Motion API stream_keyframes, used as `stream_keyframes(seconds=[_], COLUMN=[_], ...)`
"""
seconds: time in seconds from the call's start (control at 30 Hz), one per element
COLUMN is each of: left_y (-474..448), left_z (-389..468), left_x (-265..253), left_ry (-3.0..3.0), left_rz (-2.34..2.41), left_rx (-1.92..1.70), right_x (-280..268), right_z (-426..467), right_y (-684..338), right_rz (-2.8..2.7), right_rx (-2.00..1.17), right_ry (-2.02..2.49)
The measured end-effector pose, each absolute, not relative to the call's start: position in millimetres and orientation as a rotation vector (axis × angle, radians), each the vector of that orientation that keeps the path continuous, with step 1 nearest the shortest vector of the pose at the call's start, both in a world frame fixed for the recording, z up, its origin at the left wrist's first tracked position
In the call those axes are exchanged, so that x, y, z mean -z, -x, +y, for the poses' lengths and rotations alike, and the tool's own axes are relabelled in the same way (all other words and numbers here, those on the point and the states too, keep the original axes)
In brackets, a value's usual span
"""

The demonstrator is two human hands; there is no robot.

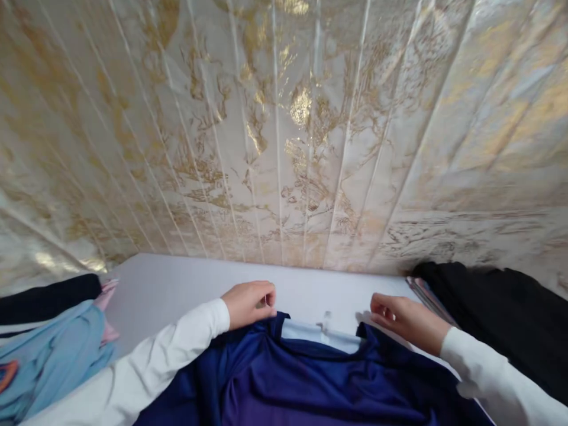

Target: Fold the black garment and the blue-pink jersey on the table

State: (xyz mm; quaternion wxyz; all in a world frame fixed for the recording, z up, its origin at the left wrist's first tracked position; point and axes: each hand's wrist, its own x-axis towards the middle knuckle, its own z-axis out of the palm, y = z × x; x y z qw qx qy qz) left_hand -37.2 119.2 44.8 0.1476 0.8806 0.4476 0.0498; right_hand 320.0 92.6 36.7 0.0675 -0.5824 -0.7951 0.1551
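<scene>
A dark blue shirt [306,378], shading to purple lower down, lies spread before me with its neckline at the far end. The pale inside of its collar [319,334] shows, with a small tag-like piece at the middle. Left of the neckline, my left hand [251,303] is closed in a pinch on the shirt's upper edge. On the other side my right hand [408,319] has its fingers curled and pressed together at the shirt's right shoulder edge. The fingertips partly hide the cloth they grip. Both arms wear white sleeves.
The shirt lies on a white tabletop [177,284]. Folded light blue, pink and dark clothes [62,349] are piled at the left. A stack topped with black clothing [497,319] sits at the right. Behind stands a pleated curtain [275,148] with a gold pattern.
</scene>
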Motion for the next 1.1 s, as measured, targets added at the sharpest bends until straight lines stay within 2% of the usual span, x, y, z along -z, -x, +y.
stream_keyframes(seconds=[0.1,0.27,0.43,0.7,0.93,1.1], left_y=[34,32,37,39,48,45], left_z=[102,91,111,105,157,182], left_x=[-44,-37,-39,-32,-35,-28], left_ry=[-2.614,-2.662,-2.596,-2.581,-2.372,-2.317], left_rz=[1.185,1.295,1.372,1.368,1.592,1.654], left_rx=[-0.109,-0.112,-0.177,-0.172,-0.273,-0.086], right_x=[-33,-22,-29,-14,-21,-11], right_z=[74,52,70,98,124,149], right_y=[-324,-320,-333,-347,-351,-344], right_rz=[-2.529,-2.499,-2.272,-2.174,-2.206,-2.287], right_rx=[-0.476,-0.367,-0.487,-0.467,-0.458,-0.356], right_ry=[1.710,1.752,1.732,1.703,1.622,1.690])
